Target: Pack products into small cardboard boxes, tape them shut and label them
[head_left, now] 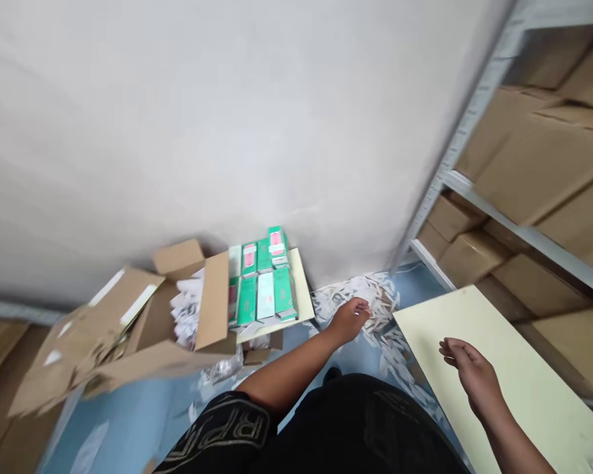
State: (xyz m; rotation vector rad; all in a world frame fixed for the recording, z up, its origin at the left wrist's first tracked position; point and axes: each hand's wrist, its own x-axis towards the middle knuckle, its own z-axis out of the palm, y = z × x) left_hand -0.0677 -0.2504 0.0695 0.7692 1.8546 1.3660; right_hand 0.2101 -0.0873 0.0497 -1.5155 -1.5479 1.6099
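My left hand (350,321) is over the floor between two pale yellow surfaces, its fingers curled inward. Whether a small scrap is in its fingertips I cannot make out against the white strips behind. Above the edge of the right-hand pale yellow tabletop (514,368) is my right hand (470,372), loosely bent with fingers a little apart and no object seen in it. Several green and white boxes (248,299), some with pink fronts, stand in rows on the small pale yellow table (302,289) to the left of my left hand.
An open cardboard carton (212,299) holding white papers (186,309) stands at left, beside flattened cardboard (69,355). White paper strips (356,289) litter the blue floor (143,415). A metal shelf (494,204) with brown cartons (538,158) rises at right. A pale wall (237,118) stands ahead.
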